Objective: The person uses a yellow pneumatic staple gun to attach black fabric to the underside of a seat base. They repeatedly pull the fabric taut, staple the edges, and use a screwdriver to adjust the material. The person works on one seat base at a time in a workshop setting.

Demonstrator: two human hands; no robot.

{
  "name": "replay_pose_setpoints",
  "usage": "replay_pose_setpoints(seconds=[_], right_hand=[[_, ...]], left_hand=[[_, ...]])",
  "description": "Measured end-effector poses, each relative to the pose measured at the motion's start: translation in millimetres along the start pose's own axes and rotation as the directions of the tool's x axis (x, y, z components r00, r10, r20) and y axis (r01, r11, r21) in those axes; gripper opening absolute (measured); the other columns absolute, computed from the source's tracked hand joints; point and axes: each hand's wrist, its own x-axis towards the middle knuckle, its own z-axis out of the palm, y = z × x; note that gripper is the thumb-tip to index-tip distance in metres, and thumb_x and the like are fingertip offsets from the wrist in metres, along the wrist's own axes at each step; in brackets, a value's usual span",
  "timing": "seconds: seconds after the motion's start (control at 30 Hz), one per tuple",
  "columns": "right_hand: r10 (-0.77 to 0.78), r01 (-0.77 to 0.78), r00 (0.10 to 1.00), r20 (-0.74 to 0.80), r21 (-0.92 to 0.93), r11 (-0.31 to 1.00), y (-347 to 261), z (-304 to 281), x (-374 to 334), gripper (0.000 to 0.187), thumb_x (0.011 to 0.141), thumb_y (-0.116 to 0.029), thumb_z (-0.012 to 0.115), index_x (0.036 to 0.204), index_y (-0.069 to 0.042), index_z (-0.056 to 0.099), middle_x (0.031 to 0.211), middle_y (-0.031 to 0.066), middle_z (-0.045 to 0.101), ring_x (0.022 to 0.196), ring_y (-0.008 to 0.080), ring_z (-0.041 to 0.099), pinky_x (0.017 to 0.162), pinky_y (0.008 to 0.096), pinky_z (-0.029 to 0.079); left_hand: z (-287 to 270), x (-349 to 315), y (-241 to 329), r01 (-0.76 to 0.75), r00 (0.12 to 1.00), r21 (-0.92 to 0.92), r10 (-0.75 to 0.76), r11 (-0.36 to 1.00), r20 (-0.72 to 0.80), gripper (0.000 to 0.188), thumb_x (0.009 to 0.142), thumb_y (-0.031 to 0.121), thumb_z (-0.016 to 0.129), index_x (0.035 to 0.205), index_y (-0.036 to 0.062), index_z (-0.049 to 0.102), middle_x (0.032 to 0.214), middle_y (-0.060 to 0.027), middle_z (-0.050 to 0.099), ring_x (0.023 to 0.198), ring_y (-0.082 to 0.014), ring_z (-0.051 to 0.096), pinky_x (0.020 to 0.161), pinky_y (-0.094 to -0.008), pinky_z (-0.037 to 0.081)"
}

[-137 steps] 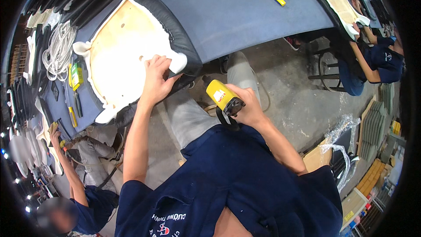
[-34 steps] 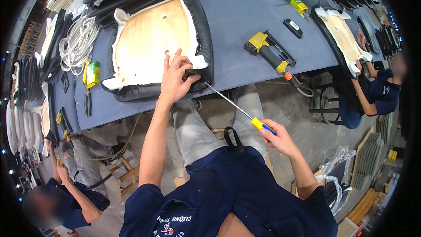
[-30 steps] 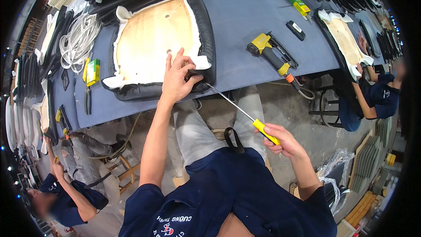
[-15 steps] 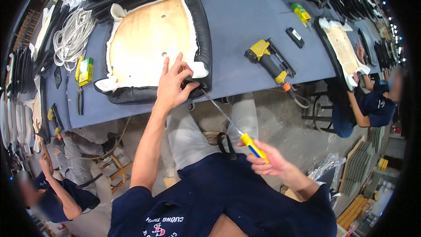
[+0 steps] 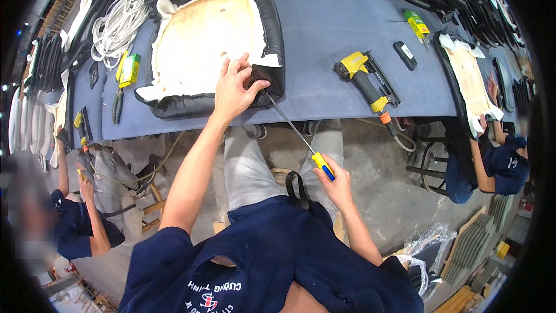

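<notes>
On the table lies an upholstered seat pad point(image 5: 202, 37), its bare wooden board facing up and black cover with white padding folded around the edges. My left hand point(image 5: 234, 88) is at the near right corner, thumb and forefinger pinching the black cover point(image 5: 271, 81) while other fingers rest over the board. My right hand point(image 5: 337, 184), below the table edge, is closed around the yellow and blue handle of a screwdriver point(image 5: 295, 128). Its long metal shaft slants up to the left, and its tip meets the cover beside my left thumb; the very end is hidden.
A yellow and black staple gun point(image 5: 365, 78) with an air hose lies to the right. Past it are a black bar point(image 5: 405, 55) and a small green box point(image 5: 416, 23). Coiled white cord point(image 5: 119, 28) and pliers point(image 5: 118, 104) lie left. Co-workers sit at both sides.
My right hand has moved up and slightly left with the screwdriver, nearer the seat pad. My left hand stays at the same corner. The whole view has shifted a little.
</notes>
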Motion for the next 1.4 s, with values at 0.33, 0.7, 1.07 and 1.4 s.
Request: replay_pose_setpoints(seconds=[0.33, 0.7, 1.07, 1.4], right_hand=[[0.129, -0.123, 0.968, 0.217, -0.041, 0.992, 15, 0, 34, 0.044, 0.111, -0.041, 0.069, 0.136, -0.005, 0.07, 0.109, 0.0194, 0.078, 0.092, 0.0338, 0.076, 0.081, 0.0448, 0.058], [-0.102, 0.082, 0.967, -0.232, -0.093, 0.992, 41, 64, 35, 0.037, 0.103, -0.033, 0.08, 0.127, -0.004, 0.075, 0.118, 0.0209, 0.079, 0.106, 0.0418, 0.076, 0.089, 0.0473, 0.059], [-0.202, 0.165, 0.967, -0.155, -0.22, 0.961, 43, 18, 63, 0.036, 0.097, -0.037, 0.084, 0.118, -0.008, 0.079, 0.095, 0.015, 0.078, 0.087, 0.0378, 0.075, 0.077, 0.0475, 0.056], [-0.465, 0.194, 0.821, -0.331, -0.604, 0.773, 69, 42, 86, 0.035, 0.093, -0.028, 0.084, 0.122, -0.012, 0.073, 0.102, 0.0071, 0.07, 0.098, 0.0316, 0.068, 0.08, 0.0483, 0.048]], left_hand=[[4, 0, 0, -0.061, 0.995, -0.003, 0.061, 0.998, -0.073, 0.055, 0.087, 0.054, 0.088, 0.089, -0.0007, 0.076, 0.131, -0.0137, 0.074, 0.136, -0.0308, 0.066, 0.132, -0.0588, 0.031], [4, 3, -4, 0.002, 1.0, -0.049, -0.004, 0.999, -0.031, 0.058, 0.088, 0.059, 0.087, 0.083, 0.0034, 0.072, 0.12, -0.0105, 0.072, 0.153, -0.029, 0.055, 0.133, -0.0611, 0.025], [8, 7, 10, 0.119, 0.993, -0.011, -0.119, 0.993, -0.014, 0.067, 0.091, 0.064, 0.082, 0.087, -0.003, 0.079, 0.137, -0.0179, 0.07, 0.147, -0.032, 0.057, 0.132, -0.0565, 0.028], [7, -1, 1, 0.111, 0.994, -0.066, -0.111, 0.992, -0.001, 0.062, 0.093, 0.067, 0.078, 0.098, 0.0052, 0.084, 0.136, -0.018, 0.072, 0.153, -0.0338, 0.052, 0.136, -0.059, 0.02]])
